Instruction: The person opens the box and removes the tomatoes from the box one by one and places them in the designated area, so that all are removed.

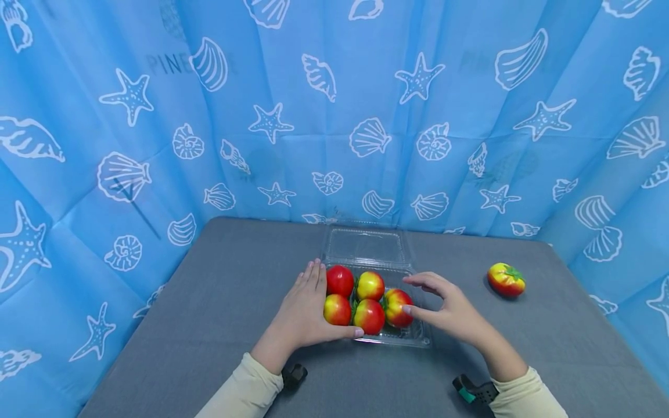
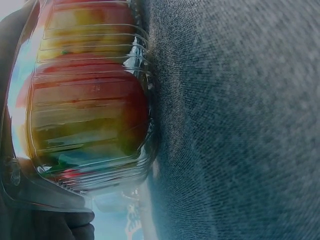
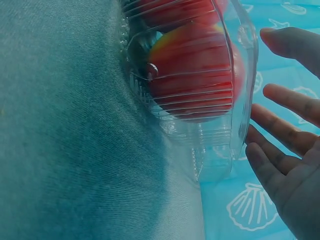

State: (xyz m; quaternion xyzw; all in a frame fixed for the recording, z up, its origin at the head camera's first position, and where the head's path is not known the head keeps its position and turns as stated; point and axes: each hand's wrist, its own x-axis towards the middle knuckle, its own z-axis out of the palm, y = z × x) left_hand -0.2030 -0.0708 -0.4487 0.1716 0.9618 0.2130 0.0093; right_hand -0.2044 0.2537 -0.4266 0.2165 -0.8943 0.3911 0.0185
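Observation:
A clear plastic clamshell box (image 1: 418,334) sits on the table with its lid (image 1: 366,245) folded back, away from the person. Inside are several glossy round fruits (image 1: 369,317), red and yellow, looking like toy tomatoes or persimmons. My left hand (image 1: 305,313) lies along the box's left side with straight fingers, its thumb across the near edge. Over the right part of the box, my right hand (image 1: 452,307) is spread, thumb near the rightmost fruit (image 1: 399,307). The right wrist view shows those fingers (image 3: 282,127) apart and holding nothing, beside the box rim.
One more red-and-yellow fruit (image 1: 506,280) with a green leafy top lies on the grey cloth-covered table (image 1: 251,261), right of the box. A blue curtain (image 1: 334,116) with white shells and starfish hangs behind the table and along its sides.

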